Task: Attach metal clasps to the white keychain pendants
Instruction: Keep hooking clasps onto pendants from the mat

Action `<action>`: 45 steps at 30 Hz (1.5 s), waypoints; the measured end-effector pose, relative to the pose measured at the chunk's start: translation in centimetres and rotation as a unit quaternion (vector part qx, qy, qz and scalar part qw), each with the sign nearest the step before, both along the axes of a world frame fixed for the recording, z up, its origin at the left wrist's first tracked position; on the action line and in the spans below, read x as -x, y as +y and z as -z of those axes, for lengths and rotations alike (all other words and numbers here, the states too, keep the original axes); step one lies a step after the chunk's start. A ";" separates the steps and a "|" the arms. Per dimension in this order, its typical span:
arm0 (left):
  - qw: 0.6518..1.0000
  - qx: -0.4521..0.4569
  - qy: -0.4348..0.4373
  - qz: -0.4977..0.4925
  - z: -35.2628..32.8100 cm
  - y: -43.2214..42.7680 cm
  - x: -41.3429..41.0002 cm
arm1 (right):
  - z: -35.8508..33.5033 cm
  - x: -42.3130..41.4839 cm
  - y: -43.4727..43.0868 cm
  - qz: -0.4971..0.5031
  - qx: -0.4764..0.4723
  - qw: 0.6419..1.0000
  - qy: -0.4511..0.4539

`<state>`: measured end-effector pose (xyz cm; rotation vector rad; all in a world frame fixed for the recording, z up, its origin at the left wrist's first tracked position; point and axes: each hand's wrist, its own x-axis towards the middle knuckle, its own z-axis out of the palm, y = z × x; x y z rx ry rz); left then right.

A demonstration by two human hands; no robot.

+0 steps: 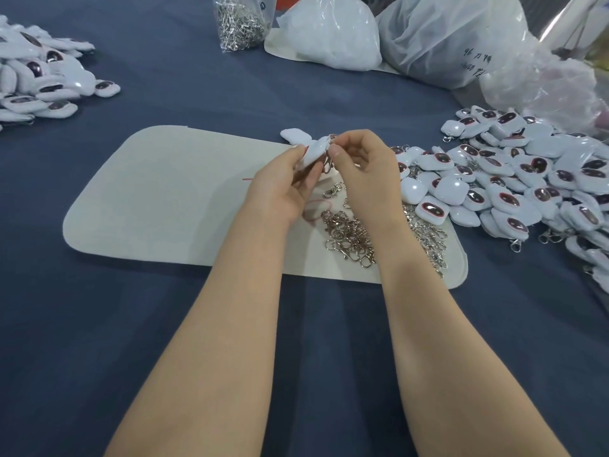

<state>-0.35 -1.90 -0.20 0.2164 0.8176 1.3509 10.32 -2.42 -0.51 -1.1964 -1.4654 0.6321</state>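
Note:
My left hand [290, 183] grips a white padded pendant [314, 151] above the far side of a pale felt mat [158, 199]. My right hand [359, 159] pinches a metal clasp [330, 150] at the pendant's top edge; the clasp hangs down between the two hands. A loose heap of silver clasps [349, 235] lies on the mat under my right wrist. Another white pendant [295, 135] lies just behind my hands.
A big pile of white pendants with dark oval windows [514, 183] spreads at the right, and a second pile [39, 80] sits at the far left. A clear bag of clasps [239, 23] and several white plastic bags [329, 31] stand at the back on blue cloth.

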 end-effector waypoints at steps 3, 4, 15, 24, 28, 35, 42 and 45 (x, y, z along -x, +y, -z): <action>1.000 0.004 0.000 0.004 -0.2 -0.2 0.0 | -0.1 0.1 -0.1 0.003 -0.001 1.000 -0.009; 1.000 -0.001 0.009 -0.005 -0.3 -0.2 0.0 | -0.1 0.1 -0.1 0.005 0.003 1.000 -0.017; 0.791 -0.315 0.513 -0.115 -0.2 -1.0 -1.2 | 0.1 -0.9 0.5 0.056 0.064 0.990 -0.113; 0.718 -0.348 0.597 -0.088 -0.1 -1.4 -2.5 | 0.5 -1.4 0.7 0.084 0.071 0.985 -0.135; 0.862 -0.200 0.443 -0.145 0.0 -0.6 -1.7 | 0.3 -0.4 0.3 0.061 0.057 0.996 -0.019; 0.998 -0.022 0.039 -0.042 0.6 0.2 -0.7 | 0.2 0.4 0.0 0.007 0.028 1.000 0.011; 0.988 -0.062 0.116 -0.082 0.2 0.0 -0.6 | 0.0 -0.2 0.2 0.011 0.075 0.996 -0.048; 0.926 -0.144 0.327 -0.122 0.1 -0.3 -0.9 | 0.0 -0.5 0.1 0.014 0.095 0.994 -0.056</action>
